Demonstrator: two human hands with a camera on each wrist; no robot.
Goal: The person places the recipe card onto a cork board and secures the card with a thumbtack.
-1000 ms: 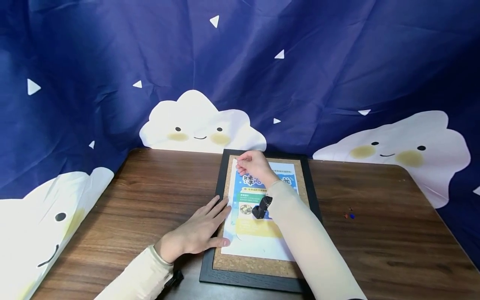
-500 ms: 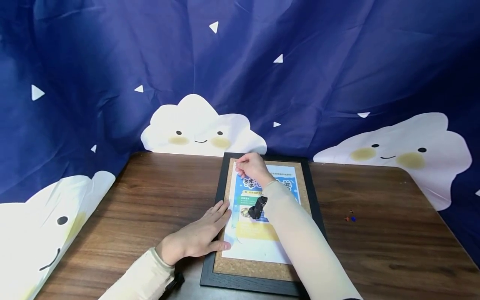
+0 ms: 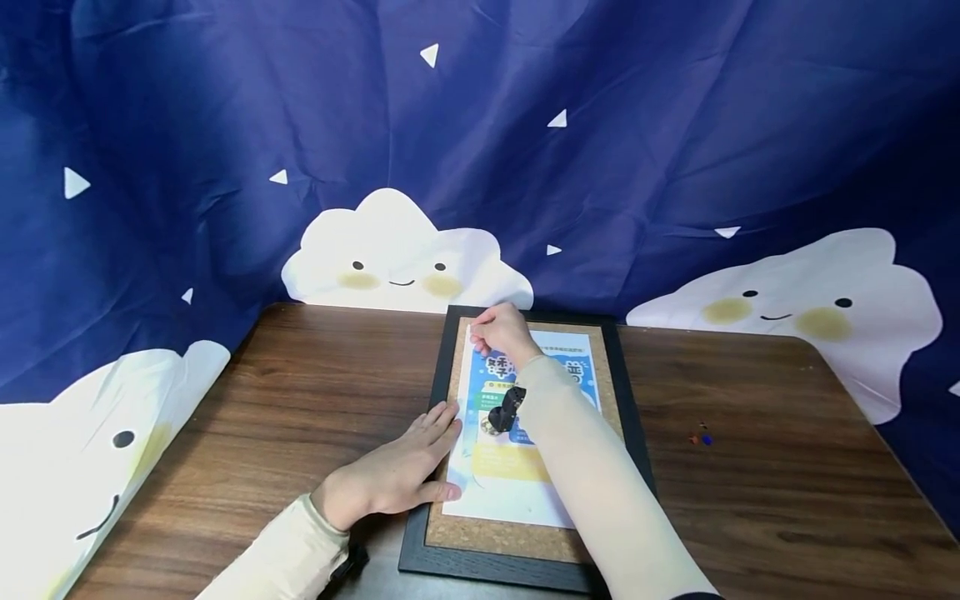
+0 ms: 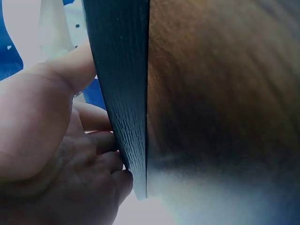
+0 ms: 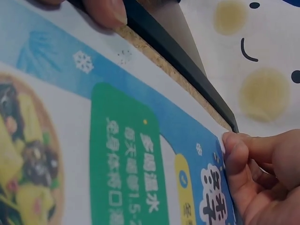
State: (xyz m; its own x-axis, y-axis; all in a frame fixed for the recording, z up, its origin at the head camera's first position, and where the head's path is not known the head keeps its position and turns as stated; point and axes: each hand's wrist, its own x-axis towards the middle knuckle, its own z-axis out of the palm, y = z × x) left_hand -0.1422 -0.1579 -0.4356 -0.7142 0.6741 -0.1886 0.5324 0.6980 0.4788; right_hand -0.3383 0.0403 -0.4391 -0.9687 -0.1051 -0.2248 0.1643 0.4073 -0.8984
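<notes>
A printed poster with blue, green and yellow panels lies on a black-framed cork board. My right hand reaches across to the poster's upper left corner. There its thumb and forefinger pinch in the right wrist view; whether anything small sits between the fingertips is hidden. Flat along the left side of the frame, my left hand rests with straight fingers on the poster's left edge, thumb lower down. The left wrist view shows its palm beside the black frame.
Several tiny red and blue pieces, too small to identify surely, lie on the brown wooden table right of the board. A dark blue curtain with smiling clouds hangs behind the table. The right forearm covers part of the poster.
My right wrist and forearm have shifted slightly left and tilted, while the fingertips stay at the same corner. The left hand keeps its place; the head view has tipped slightly up.
</notes>
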